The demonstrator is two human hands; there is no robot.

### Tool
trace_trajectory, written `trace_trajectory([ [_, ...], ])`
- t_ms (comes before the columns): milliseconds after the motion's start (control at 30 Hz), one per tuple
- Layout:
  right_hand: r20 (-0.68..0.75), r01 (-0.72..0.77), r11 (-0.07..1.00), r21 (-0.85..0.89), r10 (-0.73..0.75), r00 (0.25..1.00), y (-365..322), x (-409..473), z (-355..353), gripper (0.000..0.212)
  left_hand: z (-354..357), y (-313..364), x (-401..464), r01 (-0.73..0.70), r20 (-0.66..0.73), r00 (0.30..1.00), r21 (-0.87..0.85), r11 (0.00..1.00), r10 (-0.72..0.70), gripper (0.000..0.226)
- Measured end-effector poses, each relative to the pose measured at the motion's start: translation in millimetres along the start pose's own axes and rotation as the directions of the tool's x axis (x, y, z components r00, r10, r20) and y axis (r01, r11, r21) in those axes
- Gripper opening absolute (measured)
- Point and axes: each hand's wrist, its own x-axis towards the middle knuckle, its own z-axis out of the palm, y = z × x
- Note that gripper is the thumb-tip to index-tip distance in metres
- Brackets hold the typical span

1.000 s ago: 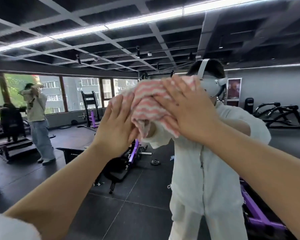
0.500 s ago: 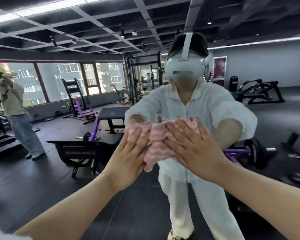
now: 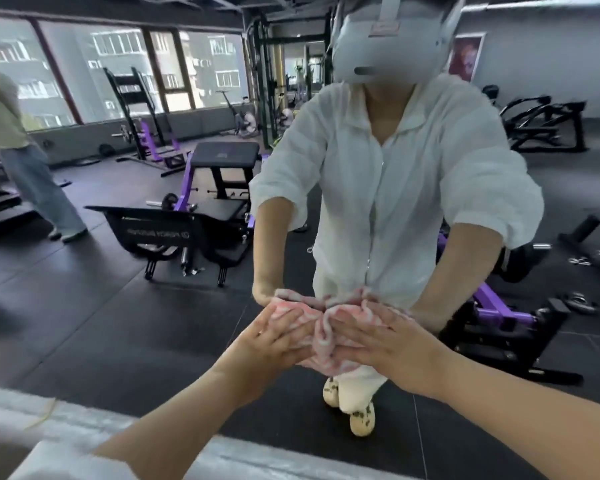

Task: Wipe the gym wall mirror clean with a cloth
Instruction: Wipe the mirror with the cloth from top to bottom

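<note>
The wall mirror (image 3: 84,323) fills the view and reflects the gym and me in white clothes with a headset. A pink-and-white striped cloth (image 3: 321,332) is bunched against the glass low down, near the mirror's bottom edge. My left hand (image 3: 274,341) presses flat on the cloth's left part, fingers straight. My right hand (image 3: 378,337) presses flat on its right part, fingers spread. The middle of the cloth puckers up between the two hands.
A pale ledge (image 3: 94,420) runs along the mirror's bottom edge at the lower left. The reflection shows a black weight bench (image 3: 174,233), purple gym machines (image 3: 499,306) and another person (image 3: 32,168) standing at the left by the windows.
Both hands have slid the cloth straight down the mirror, from head height to low near the bottom edge. My view has tilted down with them.
</note>
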Motion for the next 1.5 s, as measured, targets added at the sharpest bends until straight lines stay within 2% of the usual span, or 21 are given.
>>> trace_trajectory([
  [100, 0.073, 0.139, 0.989, 0.049, -0.142, 0.987, -34, 0, 10, 0.092, 5, 18, -9, -0.021, 0.013, 1.0, 0.004, 1.0, 0.021, 0.069],
  [167, 0.103, 0.217, 0.971, 0.101, -0.227, 0.968, -48, 3, 10, 0.086, 6, 26, -16, -0.016, 0.03, 0.999, -0.003, 1.0, 0.016, 0.063],
  [233, 0.104, 0.255, 0.964, 0.069, -0.261, 0.96, -55, 5, 12, 0.083, 9, 33, -22, -0.017, 0.049, 0.999, -0.01, 1.0, 0.018, 0.063],
  [333, 0.119, 0.262, 0.962, 0.071, -0.269, 0.956, -53, 5, 14, 0.084, 1, 32, -27, 0.018, 0.07, 0.997, -0.038, 0.999, -0.015, 0.048],
  [467, 0.046, 0.017, 0.997, 0.074, -0.02, 0.999, -20, 27, 7, 0.093, -13, -8, -27, 0.115, 0.002, 0.993, -0.051, 0.992, -0.115, 0.061],
  [600, -0.126, -0.131, 0.982, 0.139, 0.149, 0.981, 51, 78, -17, 0.089, -30, -78, -26, 0.194, -0.174, 0.966, 0.004, 0.981, -0.19, 0.057],
  [733, -0.277, -0.336, 0.924, 0.183, 0.376, 0.884, 124, 134, -48, 0.056, -46, -164, -17, 0.307, -0.339, 0.897, 0.015, 0.952, -0.284, 0.062],
  [833, -0.27, -0.496, 0.843, 0.209, 0.538, 0.799, 176, 172, -71, 0.056, -71, -232, -8, 0.374, -0.391, 0.853, -0.007, 0.928, -0.346, 0.065],
  [933, -0.299, -0.615, 0.767, 0.184, 0.64, 0.708, 209, 204, -89, 0.055, -106, -285, 5, 0.45, -0.425, 0.773, -0.155, 0.879, -0.471, 0.064],
  [1033, -0.291, -0.671, 0.715, 0.196, 0.696, 0.657, 209, 233, -97, 0.055, -116, -313, 7, 0.373, -0.506, 0.733, -0.26, 0.891, -0.455, 0.058],
  [1100, -0.293, -0.665, 0.723, 0.184, 0.687, 0.665, 195, 243, -94, 0.055, -104, -311, 0, 0.321, -0.537, 0.74, -0.248, 0.914, -0.405, 0.057],
  [1233, -0.296, -0.563, 0.809, 0.17, 0.587, 0.754, 153, 245, -79, 0.051, -61, -285, -33, 0.211, -0.555, 0.768, -0.251, 0.945, -0.319, 0.051],
  [1367, -0.259, -0.463, 0.871, 0.164, 0.491, 0.832, 90, 246, -57, 0.05, -11, -245, -72, 0.148, -0.509, 0.817, -0.271, 0.951, -0.272, 0.048],
  [1500, -0.217, -0.359, 0.919, 0.164, 0.388, 0.895, 24, 242, -34, 0.051, 32, -194, -106, 0.158, -0.432, 0.863, -0.262, 0.952, -0.263, 0.045],
])
